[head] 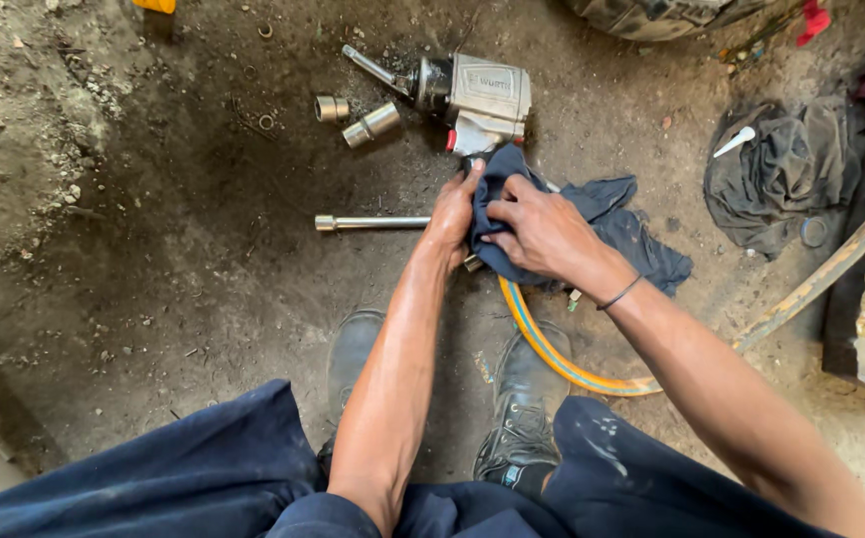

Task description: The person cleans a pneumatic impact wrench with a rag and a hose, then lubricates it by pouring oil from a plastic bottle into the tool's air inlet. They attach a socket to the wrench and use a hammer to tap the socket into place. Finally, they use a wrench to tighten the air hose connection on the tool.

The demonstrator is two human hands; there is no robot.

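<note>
My left hand (454,211) and my right hand (540,231) both grip a dark blue rag (623,227) on the dirt floor, their fingers pressed into its bunched left end. A silver impact wrench (479,100) lies just beyond the hands, its handle touching the rag. A long steel extension bar (370,222) sticks out to the left from under my left hand. Two metal sockets (357,120) lie left of the wrench.
A yellow-orange air hose (592,377) curves under the rag toward the right. A crumpled grey cloth (781,169) lies at the right, a tyre (651,15) at the top. My black boots (522,408) and blue trousers fill the bottom.
</note>
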